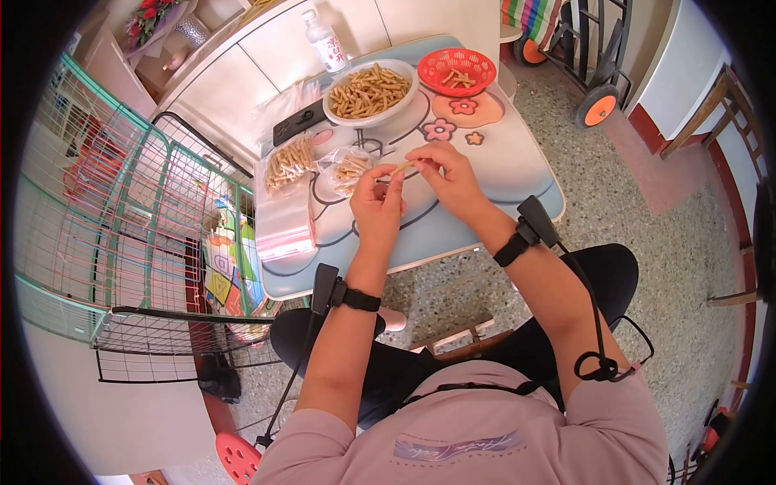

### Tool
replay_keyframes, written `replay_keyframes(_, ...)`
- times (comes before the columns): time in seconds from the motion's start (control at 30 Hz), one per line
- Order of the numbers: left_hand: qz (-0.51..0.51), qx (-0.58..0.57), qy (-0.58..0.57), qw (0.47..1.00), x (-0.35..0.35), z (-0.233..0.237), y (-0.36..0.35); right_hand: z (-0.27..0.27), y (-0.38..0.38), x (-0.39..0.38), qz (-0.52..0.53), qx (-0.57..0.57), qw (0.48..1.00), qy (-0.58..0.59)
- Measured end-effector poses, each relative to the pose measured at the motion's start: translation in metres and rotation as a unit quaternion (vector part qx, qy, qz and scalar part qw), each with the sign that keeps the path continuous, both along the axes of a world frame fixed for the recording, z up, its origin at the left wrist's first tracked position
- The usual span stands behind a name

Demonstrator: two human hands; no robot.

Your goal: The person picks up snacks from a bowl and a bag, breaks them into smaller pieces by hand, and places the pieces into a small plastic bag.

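Over the table, my left hand (377, 198) and my right hand (443, 171) meet, fingertips closed on the two ends of one thin, pale tan stick-shaped piece (402, 168). Just below and beside my left hand lies a clear plastic bag (346, 168) with similar pieces inside. Another filled bag (289, 164) rests to its left. Beyond my hands stands a white bowl (330, 111) heaped with brownish stick-shaped pieces (373, 90). A red plastic basket (490, 74) at the back right holds several more pieces (459, 79).
A black phone (297, 123) lies left of the bowl, near clear plastic bags. Flat bags (283, 234) lie along the left side of the patterned table (501, 174). A white bottle (326, 44) stands at the back. A wire cage (145, 210) is on the left.
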State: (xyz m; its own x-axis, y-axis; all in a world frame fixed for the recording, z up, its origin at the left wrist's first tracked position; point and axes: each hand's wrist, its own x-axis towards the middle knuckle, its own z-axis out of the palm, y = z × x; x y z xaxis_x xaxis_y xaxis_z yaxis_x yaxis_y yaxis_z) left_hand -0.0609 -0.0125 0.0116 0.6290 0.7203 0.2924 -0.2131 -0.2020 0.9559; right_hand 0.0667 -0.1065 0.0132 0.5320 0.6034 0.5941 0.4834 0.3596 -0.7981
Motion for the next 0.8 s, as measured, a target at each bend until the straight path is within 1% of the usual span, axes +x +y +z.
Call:
replay_keyframes(0.07,0.007,-0.004,-0.009,1.0,0.0002,0.0025,-0.0025,-0.0019,0.0011,-0.0011,-0.01,0.004,1.0,-0.016)
replay_keyframes(0.17,0.009,0.027,-0.032,0.999,-0.001,0.0021,-0.0021,-0.0032,0.0008,-0.0008,-0.017,-0.04,0.998,-0.055)
replay_keyframes(0.27,-0.005,0.064,-0.048,0.997,-0.0006,0.0032,-0.0011,-0.0036,0.0015,-0.0024,-0.005,-0.052,0.997,-0.059)
replay_keyframes(0.47,0.006,0.097,-0.048,0.994,0.0008,0.0004,0.0011,-0.009,0.0049,-0.0011,0.01,-0.075,0.996,-0.052)
replay_keyframes(0.8,0.005,0.104,-0.048,0.993,0.0012,0.0003,0.0013,-0.0041,0.0023,-0.0021,0.009,-0.089,0.995,-0.054)
